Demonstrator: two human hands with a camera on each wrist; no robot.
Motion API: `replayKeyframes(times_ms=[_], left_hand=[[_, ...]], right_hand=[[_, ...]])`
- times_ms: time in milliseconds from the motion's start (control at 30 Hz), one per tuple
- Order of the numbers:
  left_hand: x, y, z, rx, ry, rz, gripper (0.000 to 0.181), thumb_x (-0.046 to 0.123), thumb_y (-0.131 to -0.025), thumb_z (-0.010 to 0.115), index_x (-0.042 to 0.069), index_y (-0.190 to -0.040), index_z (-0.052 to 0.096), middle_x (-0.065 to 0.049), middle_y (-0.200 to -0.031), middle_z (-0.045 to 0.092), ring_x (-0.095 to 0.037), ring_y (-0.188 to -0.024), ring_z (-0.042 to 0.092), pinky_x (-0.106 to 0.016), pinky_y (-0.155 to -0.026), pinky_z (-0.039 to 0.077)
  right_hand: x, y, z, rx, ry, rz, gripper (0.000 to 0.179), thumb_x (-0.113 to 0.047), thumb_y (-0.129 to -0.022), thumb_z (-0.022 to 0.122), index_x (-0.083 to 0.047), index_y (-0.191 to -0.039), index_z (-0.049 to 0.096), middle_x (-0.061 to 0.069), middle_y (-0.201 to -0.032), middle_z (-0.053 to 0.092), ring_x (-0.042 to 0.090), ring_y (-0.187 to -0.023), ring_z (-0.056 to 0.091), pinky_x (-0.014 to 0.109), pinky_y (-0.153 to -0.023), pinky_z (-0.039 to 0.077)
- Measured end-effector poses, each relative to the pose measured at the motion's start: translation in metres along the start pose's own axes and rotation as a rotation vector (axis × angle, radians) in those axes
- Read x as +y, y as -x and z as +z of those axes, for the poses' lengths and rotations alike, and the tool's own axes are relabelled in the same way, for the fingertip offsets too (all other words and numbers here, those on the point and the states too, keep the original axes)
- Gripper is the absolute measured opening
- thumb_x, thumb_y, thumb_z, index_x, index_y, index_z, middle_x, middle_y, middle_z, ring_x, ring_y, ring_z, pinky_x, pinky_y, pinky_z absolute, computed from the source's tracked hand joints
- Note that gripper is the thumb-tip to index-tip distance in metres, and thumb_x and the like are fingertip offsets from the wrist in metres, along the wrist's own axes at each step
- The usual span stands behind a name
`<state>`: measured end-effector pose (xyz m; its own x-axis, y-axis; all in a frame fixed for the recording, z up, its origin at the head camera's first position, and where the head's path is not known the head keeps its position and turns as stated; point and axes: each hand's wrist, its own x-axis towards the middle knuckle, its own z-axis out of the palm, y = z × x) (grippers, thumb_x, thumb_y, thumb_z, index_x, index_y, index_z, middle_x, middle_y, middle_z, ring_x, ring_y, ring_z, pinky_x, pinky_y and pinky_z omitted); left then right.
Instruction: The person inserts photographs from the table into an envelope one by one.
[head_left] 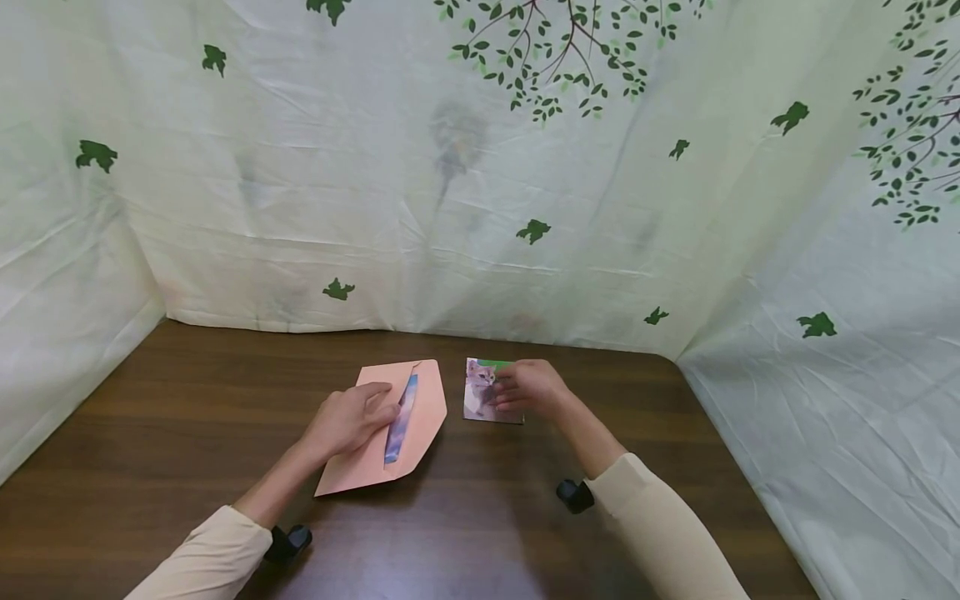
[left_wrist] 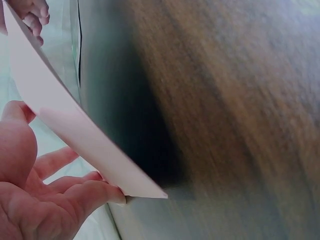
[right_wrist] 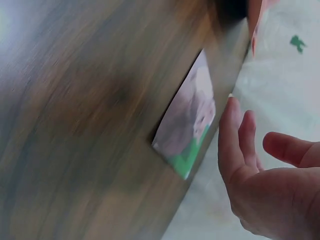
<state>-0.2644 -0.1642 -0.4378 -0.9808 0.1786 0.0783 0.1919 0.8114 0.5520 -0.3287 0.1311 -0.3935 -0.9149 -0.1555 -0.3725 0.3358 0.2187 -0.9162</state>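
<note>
My left hand [head_left: 351,421] grips a pink envelope [head_left: 423,417], which is tilted above the table with a shadow beneath it. A blue and purple picture strip [head_left: 401,421] shows through the envelope's opening, beside the thumb. From the left wrist, the envelope's pale outer face [left_wrist: 85,135] appears, with fingers [left_wrist: 95,197] at its lower edge. To the right lies a small kitten picture card [head_left: 478,396] with a green corner. Over its right part, my right hand [head_left: 532,387] reaches with fingers extended. The right wrist view shows these fingers [right_wrist: 230,135] apart from the card [right_wrist: 187,112].
Both items are on or above a dark brown wooden table [head_left: 465,517]. A pale cloth curtain [head_left: 360,167] with green leaf prints hangs behind the table and along its sides. Small black devices [head_left: 575,496] sit at both wrists.
</note>
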Motion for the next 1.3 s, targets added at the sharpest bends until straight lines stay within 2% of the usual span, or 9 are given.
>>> replayKeyframes(times_ms=[167,300,500,767,1133,1300], left_hand=[[0.000,0.000,0.001,0.001,0.001,0.003,0.053,0.036,-0.099,0.058,0.002,-0.139,0.060,-0.025,-0.135,0.063,-0.050,-0.120,0.060,-0.059,-0.096,0.047],[0.000,-0.001,0.001,0.001,0.002,0.002,0.052,0.035,-0.099,0.058,0.001,-0.139,0.060,-0.025,-0.134,0.064,-0.050,-0.120,0.060,-0.058,-0.097,0.047],[0.001,-0.001,0.001,-0.001,0.001,0.003,0.053,0.036,-0.099,0.058,0.001,-0.139,0.060,-0.025,-0.134,0.064,-0.050,-0.121,0.060,-0.058,-0.097,0.047],[0.002,0.001,0.000,-0.006,0.007,-0.006,0.052,0.035,-0.099,0.059,0.001,-0.139,0.060,-0.025,-0.134,0.063,-0.049,-0.121,0.060,-0.058,-0.097,0.047],[0.003,0.002,0.000,-0.014,0.011,-0.019,0.053,0.035,-0.099,0.060,0.002,-0.140,0.059,-0.025,-0.136,0.063,-0.049,-0.122,0.059,-0.058,-0.098,0.047],[0.002,0.001,0.000,-0.011,0.012,-0.018,0.053,0.035,-0.099,0.060,0.002,-0.140,0.059,-0.025,-0.136,0.063,-0.049,-0.122,0.059,-0.058,-0.097,0.047]], right_hand=[[0.007,-0.001,-0.019,0.030,-0.024,0.017,0.044,-0.011,-0.102,0.053,0.014,-0.137,0.052,0.032,-0.130,0.061,0.025,-0.088,0.070,0.043,-0.086,0.060],[0.015,-0.003,-0.033,0.054,-0.021,0.031,0.043,-0.011,-0.103,0.050,0.013,-0.139,0.051,0.031,-0.130,0.060,0.026,-0.091,0.069,0.046,-0.094,0.056],[0.023,-0.003,-0.046,0.077,-0.019,0.058,0.045,-0.012,-0.104,0.048,0.010,-0.144,0.048,0.030,-0.134,0.058,0.025,-0.092,0.066,0.046,-0.096,0.055],[0.033,-0.005,-0.049,0.062,-0.026,0.064,0.048,-0.013,-0.106,0.045,0.009,-0.148,0.042,0.031,-0.136,0.055,0.030,-0.100,0.064,0.047,-0.097,0.055],[0.040,-0.013,-0.045,0.074,-0.079,0.088,0.048,-0.014,-0.105,0.045,0.008,-0.147,0.042,0.032,-0.139,0.053,0.036,-0.114,0.059,0.047,-0.099,0.053],[0.041,-0.014,-0.042,0.072,-0.099,0.094,0.048,-0.015,-0.105,0.045,0.008,-0.147,0.042,0.031,-0.138,0.053,0.036,-0.114,0.058,0.048,-0.101,0.052]])
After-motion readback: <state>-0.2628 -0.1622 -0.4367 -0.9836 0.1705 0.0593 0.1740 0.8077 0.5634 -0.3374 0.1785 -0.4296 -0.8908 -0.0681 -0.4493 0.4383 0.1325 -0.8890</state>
